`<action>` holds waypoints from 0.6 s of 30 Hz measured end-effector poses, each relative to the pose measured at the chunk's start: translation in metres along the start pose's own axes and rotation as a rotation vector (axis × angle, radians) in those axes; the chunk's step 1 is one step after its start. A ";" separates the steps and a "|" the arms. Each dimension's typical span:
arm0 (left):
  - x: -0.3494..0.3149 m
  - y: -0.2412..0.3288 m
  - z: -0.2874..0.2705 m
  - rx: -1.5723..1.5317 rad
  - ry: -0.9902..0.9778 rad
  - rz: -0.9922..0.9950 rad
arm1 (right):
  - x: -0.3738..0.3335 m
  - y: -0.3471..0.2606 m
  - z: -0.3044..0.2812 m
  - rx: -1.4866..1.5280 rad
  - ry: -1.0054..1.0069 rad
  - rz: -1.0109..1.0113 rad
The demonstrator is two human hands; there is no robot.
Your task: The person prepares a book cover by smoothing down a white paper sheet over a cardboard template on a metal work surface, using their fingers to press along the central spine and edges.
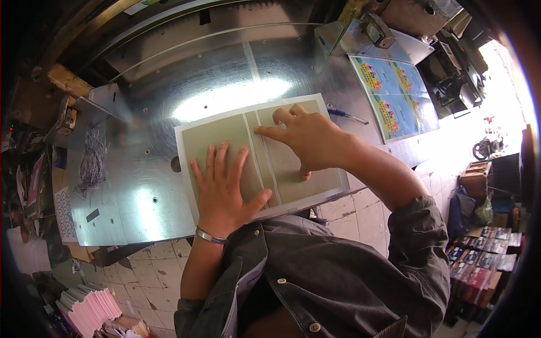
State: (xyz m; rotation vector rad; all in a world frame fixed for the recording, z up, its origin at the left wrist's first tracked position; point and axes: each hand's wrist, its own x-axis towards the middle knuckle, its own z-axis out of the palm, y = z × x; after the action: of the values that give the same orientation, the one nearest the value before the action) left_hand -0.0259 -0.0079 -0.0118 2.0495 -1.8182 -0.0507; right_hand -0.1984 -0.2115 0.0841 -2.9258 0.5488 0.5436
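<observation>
A white sheet (179,135) lies on the metal table in front of me. On it sit two beige-grey boards, the left board (211,129) and the right board (293,191), with a narrow strip (257,147) of the same colour between them. My left hand (221,194) rests flat on the left board, fingers spread, its thumb reaching toward the strip. Over the right board is my right hand (310,138), empty, its index fingertip at the gap beside the strip. Its other fingers are bent and its thumb points down toward the board.
A blue pen (348,116) lies right of the sheet. Colourful printed sheets (397,101) lie at the table's right end. A tangle of thin strips (93,160) is at the left of the metal table (163,222). Pink paper stacks (93,307) and piled books (482,262) stand lower down.
</observation>
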 end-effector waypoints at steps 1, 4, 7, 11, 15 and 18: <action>0.000 0.001 -0.002 0.028 -0.008 0.012 | 0.001 0.000 0.000 0.002 -0.004 0.000; 0.000 0.002 -0.003 0.044 -0.011 0.028 | 0.001 0.000 0.001 0.004 -0.005 0.000; 0.001 0.001 -0.002 -0.002 -0.002 0.016 | 0.001 0.001 0.002 0.006 0.006 -0.003; 0.002 0.003 -0.005 -0.006 -0.025 0.009 | 0.000 0.001 0.003 0.020 0.024 -0.014; 0.001 0.001 -0.006 -0.005 -0.019 0.035 | 0.000 0.002 0.003 0.021 0.011 -0.006; 0.000 -0.002 -0.004 -0.039 -0.022 0.024 | 0.001 0.000 -0.001 0.021 -0.014 0.006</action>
State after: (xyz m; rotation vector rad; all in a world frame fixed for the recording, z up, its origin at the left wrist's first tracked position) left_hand -0.0232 -0.0063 -0.0085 2.0077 -1.8404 -0.1014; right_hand -0.1975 -0.2122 0.0843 -2.8996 0.5578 0.5548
